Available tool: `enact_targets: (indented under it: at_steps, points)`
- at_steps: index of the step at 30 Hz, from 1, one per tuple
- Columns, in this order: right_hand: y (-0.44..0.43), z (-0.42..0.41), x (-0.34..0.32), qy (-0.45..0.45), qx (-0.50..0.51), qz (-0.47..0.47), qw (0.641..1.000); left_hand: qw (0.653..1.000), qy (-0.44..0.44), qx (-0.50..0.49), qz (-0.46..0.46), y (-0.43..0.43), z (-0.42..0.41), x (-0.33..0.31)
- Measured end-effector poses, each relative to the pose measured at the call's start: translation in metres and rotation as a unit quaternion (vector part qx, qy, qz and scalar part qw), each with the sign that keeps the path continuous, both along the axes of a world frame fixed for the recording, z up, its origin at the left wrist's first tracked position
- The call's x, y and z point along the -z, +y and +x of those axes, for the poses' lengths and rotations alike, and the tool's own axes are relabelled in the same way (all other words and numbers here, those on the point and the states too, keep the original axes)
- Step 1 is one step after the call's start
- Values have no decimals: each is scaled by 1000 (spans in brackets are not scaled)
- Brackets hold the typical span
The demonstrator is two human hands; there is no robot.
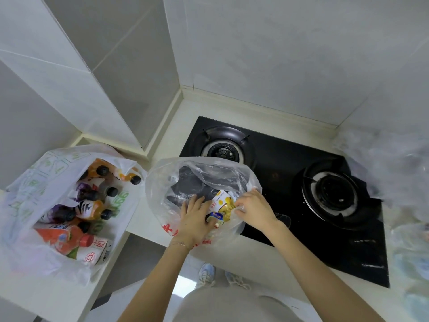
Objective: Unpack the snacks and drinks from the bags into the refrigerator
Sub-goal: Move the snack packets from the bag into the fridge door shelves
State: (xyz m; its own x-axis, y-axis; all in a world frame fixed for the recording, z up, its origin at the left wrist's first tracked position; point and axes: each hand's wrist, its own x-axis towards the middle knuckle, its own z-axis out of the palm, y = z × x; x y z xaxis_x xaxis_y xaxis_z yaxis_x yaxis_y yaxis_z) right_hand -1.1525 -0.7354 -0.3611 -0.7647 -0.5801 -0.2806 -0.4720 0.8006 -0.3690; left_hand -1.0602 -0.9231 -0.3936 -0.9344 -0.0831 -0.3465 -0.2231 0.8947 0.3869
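Observation:
A clear plastic bag (pixel 185 173) stands on the counter beside the hob, with dark packets and yellow-white snack packs (pixel 221 203) inside. My left hand (pixel 193 219) reaches into its mouth and grips a small snack pack. My right hand (pixel 254 211) pinches the bag's right rim and holds it apart. To the left, a white bag with green print (pixel 30 182) lies open, filled with several drink bottles (pixel 92 210) with black caps and a milk carton (pixel 97 252).
A black two-burner gas hob (pixel 290 182) fills the counter to the right of the clear bag. More crumpled clear plastic (pixel 399 173) lies at the far right edge. White tiled walls close the corner behind. My shoes show on the floor below.

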Motion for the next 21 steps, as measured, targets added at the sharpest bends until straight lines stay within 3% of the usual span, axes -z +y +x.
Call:
enact_targets:
  at_steps: [7,12,17,21]
  points:
    - [-27,4,-9,39,26,-63,997,999,4,-34,-41,9,-25,4]
    - [-34,-1,-12,6,4,-11,1000,999,21,-33,-14,12,-32,18]
    - [-27,0,-3,-22,36,29,999,985,113,-97,82,12,-32,7]
    - [-25,0,-6,-89,67,-47,993,958,120,-167,202,6,-21,-5]
